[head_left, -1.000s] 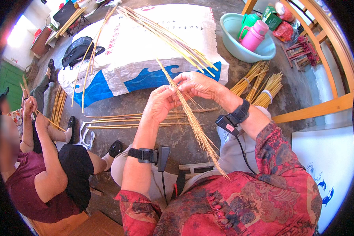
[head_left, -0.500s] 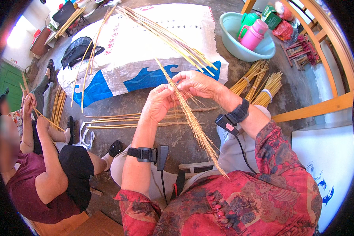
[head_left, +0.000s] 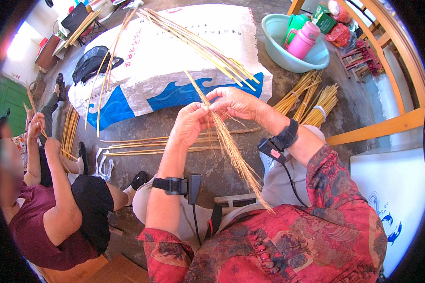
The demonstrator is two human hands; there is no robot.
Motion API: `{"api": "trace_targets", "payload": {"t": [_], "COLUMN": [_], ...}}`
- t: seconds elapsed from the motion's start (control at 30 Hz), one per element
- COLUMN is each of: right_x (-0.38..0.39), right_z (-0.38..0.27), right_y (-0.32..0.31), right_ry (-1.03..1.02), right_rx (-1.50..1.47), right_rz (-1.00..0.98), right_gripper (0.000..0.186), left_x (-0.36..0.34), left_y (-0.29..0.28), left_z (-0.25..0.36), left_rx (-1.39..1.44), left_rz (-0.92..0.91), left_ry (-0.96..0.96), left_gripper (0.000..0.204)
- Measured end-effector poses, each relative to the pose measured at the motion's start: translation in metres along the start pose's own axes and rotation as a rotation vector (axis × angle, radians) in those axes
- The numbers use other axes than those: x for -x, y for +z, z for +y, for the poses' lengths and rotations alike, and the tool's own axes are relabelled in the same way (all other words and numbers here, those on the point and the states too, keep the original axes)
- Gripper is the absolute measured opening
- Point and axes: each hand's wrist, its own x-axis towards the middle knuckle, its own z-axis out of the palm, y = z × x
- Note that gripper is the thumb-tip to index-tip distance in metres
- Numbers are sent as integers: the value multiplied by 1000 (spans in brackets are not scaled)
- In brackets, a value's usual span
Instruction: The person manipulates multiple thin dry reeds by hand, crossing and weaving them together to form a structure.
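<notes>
A dry plant stalk with a long, feathery seed head (head_left: 233, 151) lies slantwise between my hands, its thin stem toward the white sack and its frayed tip against my red patterned shirt. My left hand (head_left: 190, 123) is closed on it, thumb and fingertips pinched where the head begins. Just right of there, my right hand (head_left: 237, 102) has its fingers bent and pressed on the same spot, with a few loose strands trailing below. Beyond them, a white and blue woven sack (head_left: 193, 56) lies on the floor, bearing several bare yellow stalks (head_left: 208, 47).
More stalks (head_left: 151, 144) lie on the floor by my left forearm. Tied stalk bundles (head_left: 323, 106) lie right of the sack, near a pale blue basin (head_left: 281, 52) holding a pink flask (head_left: 303, 41). A wooden frame (head_left: 378, 127) stands right. A person (head_left: 52, 207) at left holds stalks.
My hands and the seed head have stayed almost in place, with only slight finger movement. The person at left has shifted the hands and the stalks in them a little.
</notes>
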Motion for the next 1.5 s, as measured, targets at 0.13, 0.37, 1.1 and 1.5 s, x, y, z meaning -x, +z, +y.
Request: {"api": "trace_targets", "payload": {"t": [0.13,0.37,1.1,1.5], "right_x": [1,6,3,6], "right_z": [0,-7,-2,-1], "right_y": [-2,-5,-7,-4], "right_ry": [-32,3,-14,-106], "right_rx": [10,-104,-89,62], "right_rz": [-44,-85,-96,-2], "right_gripper": [32,32,34,38], "left_x": [-2,2,7,16], "left_y": [-2,11,6,23], "left_z": [-3,4,1,-4], "left_rx": [18,66,13,-335], "left_rz": [-37,-15,-56,269], "left_ry": [-9,-34,-46,167], "left_gripper": [5,4,12,13]}}
